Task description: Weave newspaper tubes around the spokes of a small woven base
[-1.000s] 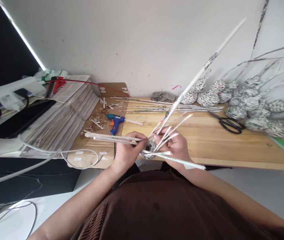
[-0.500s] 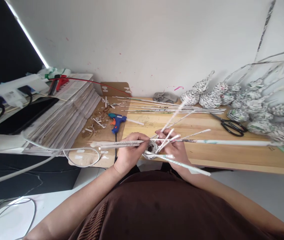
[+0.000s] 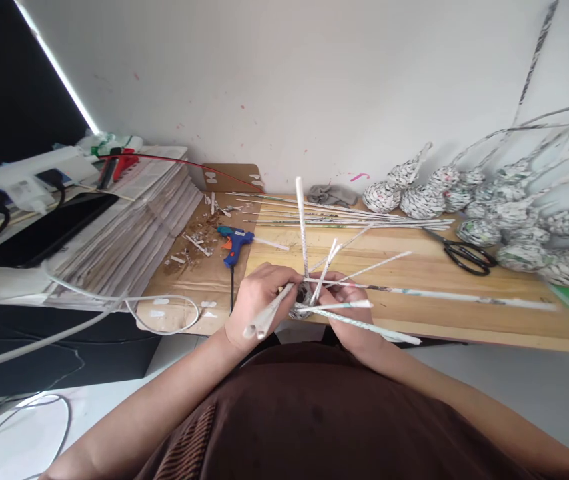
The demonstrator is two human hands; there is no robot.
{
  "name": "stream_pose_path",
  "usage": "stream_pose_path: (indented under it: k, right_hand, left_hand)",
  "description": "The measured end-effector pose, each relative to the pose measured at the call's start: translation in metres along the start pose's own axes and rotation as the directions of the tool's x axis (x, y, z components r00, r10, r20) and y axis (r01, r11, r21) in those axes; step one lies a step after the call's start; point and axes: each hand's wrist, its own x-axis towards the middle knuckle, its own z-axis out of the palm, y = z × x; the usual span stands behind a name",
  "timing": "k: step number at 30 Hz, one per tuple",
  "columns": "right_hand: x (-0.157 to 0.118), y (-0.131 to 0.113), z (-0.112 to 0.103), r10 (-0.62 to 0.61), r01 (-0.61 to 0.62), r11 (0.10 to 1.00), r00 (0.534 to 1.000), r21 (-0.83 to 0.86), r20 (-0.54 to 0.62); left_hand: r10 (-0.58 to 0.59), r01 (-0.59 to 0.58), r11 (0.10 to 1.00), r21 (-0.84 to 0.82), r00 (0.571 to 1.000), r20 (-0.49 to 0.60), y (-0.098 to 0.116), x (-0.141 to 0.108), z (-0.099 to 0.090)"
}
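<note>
Between my hands, at the table's front edge, is a small round weave of rolled newspaper (image 3: 300, 309) with several paper tubes sticking out of it. My left hand (image 3: 263, 300) is closed with thumb and fingers pinching paper tubes (image 3: 275, 313) at the weave's left rim. One tube (image 3: 301, 227) stands nearly upright beside its fingertips. My right hand (image 3: 351, 313) is closed around the right side of the weave, its fingers partly hidden by the tubes. A long paper tube (image 3: 444, 295) runs from the weave past that hand to the right.
Finished woven newspaper balls (image 3: 423, 200) are piled at the back right, beside black scissors (image 3: 469, 257). Loose paper tubes (image 3: 349, 217) lie along the back. A blue glue gun (image 3: 237, 245) rests on cardboard (image 3: 179, 267) with paper scraps. Stacked newspaper (image 3: 159, 207) stands left.
The tubes at my left hand have swung toward me from pointing left. Another tube has gone from leaning right to almost upright. My right hand's fingers have shifted slightly lower.
</note>
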Motion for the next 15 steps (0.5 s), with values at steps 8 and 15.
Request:
stream_pose_path:
  k: [8,15]
  right_hand:
    - [0.0025,-0.0019,0.0027,0.026,-0.026,0.999,1.0,0.038,0.013]
    - [0.0002,-0.0038,0.0049,-0.023,0.023,0.999,1.0,-0.024,-0.002]
  left_hand:
    - [-0.02,0.021,0.999,-0.049,1.0,0.019,0.0021,0.0007,-0.0024]
    - [-0.386,0.406,0.881,-0.241,0.914,0.128,0.0039,0.0052,-0.0019]
